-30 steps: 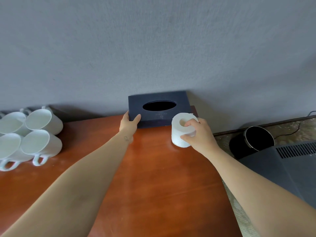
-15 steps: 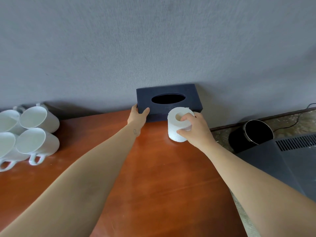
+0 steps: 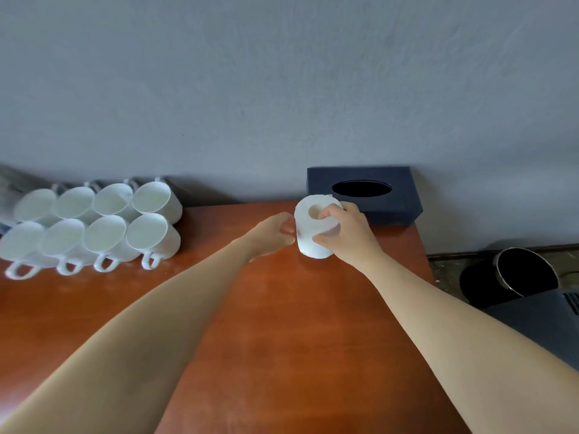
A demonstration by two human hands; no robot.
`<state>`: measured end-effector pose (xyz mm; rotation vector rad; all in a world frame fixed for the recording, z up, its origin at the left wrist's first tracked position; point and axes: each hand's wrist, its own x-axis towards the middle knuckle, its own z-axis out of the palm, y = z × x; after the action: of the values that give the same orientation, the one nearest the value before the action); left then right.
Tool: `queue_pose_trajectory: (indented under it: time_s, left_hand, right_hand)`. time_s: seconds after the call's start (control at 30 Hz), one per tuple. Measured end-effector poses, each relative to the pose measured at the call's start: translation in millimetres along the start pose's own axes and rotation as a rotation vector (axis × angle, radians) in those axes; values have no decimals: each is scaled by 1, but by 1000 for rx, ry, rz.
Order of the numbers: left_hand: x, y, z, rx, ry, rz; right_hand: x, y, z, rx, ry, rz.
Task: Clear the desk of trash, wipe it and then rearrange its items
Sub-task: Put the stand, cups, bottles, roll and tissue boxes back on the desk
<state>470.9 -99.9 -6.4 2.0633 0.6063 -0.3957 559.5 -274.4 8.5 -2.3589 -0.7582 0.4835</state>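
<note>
right of centre, the right hand (image 3: 346,234) curls its fingers round the paper roll (image 3: 307,244), upright on the counter (image 3: 282,324) by the tissue box (image 3: 402,206); left hand (image 3: 273,230), fingers curled, beside it, contact unclear.

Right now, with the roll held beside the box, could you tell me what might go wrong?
1. The tissue box sits at the far right corner of the desk, its end seemingly at the edge; a nudge from the right hand, which grips the paper roll just in front, might push it off towards the bin.
2. The white mugs lie on their sides in two rows, seemingly stacked; a sweep of the left hand could set them rolling.
</note>
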Motion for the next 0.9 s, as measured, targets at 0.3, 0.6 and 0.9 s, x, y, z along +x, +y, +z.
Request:
queue_pose_trajectory:
  time_s: [0.3,0.6,0.9]
  left_hand:
    - [-36,-55,-46,-89,164,-12]
    - [-44,-91,-116,-25,356,4]
    - [-20,-118,-156,227,430,-19]
  right_hand:
    - [29,-69,67,35,-71,-102]
    - [52,-136,103,304,-142,-107]
    - [85,-167,131,444,-122,15]
